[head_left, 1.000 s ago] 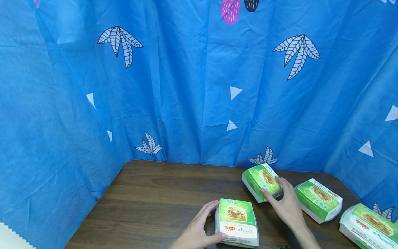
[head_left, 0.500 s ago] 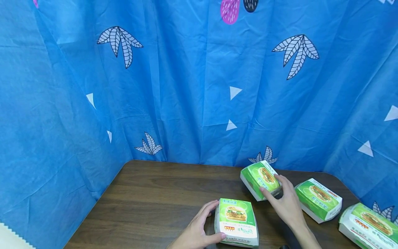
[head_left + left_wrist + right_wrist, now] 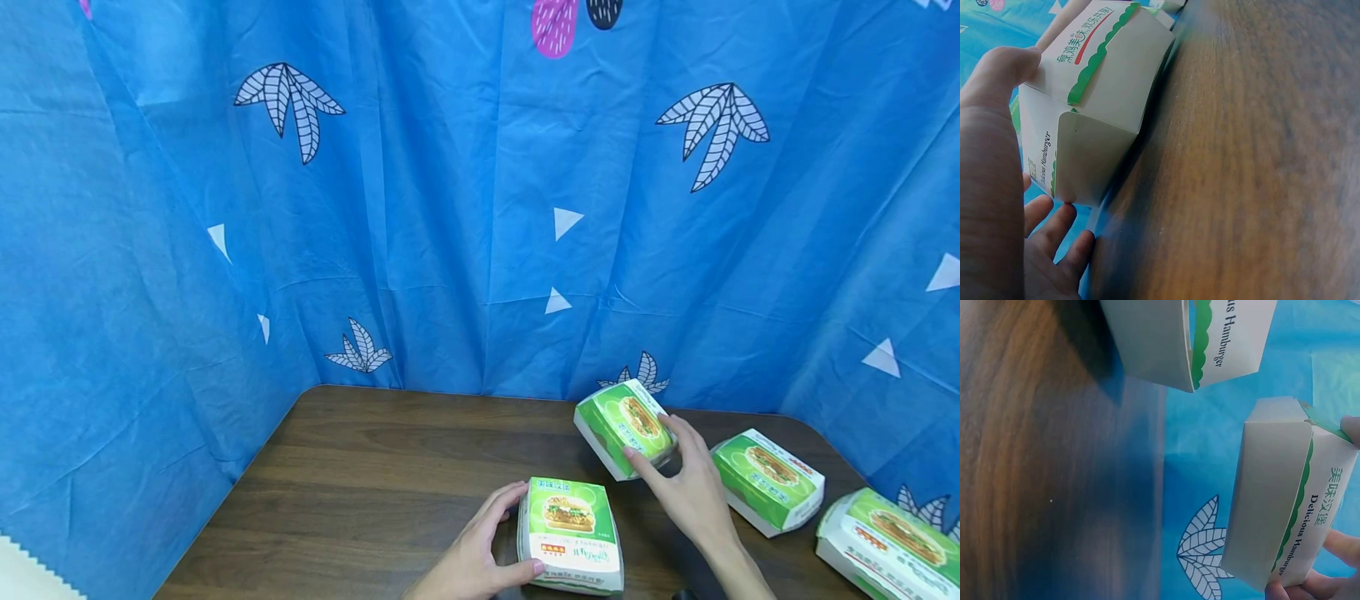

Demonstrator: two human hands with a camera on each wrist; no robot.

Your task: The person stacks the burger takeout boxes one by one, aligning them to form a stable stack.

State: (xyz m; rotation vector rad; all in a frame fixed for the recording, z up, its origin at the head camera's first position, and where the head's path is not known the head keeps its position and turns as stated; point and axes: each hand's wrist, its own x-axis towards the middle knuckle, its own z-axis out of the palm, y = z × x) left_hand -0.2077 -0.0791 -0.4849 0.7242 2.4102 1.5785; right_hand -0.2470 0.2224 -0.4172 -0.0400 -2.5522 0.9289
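Upright on the table, a green and white hamburger box (image 3: 572, 533) with a burger picture sits at the front centre. My left hand (image 3: 480, 546) grips its left side, thumb at the near corner and fingers along the far side; the left wrist view shows that thumb on the box (image 3: 1110, 69). Further back, my right hand (image 3: 693, 483) holds a second hamburger box (image 3: 622, 429) between thumb and fingers. That box (image 3: 1291, 500) is up off the table and turned at an angle, its pale underside facing the right wrist camera.
To the right of my right hand stand another hamburger box (image 3: 768, 482) and, nearer the right edge, one more box (image 3: 892, 542), partly cut off. Behind the dark wooden table (image 3: 360, 492) hangs a blue patterned curtain (image 3: 450, 250), which also covers the left and right sides.
My right hand has raised its hamburger box and shifted it slightly back and to the left. My left hand and the front box have stayed in place.
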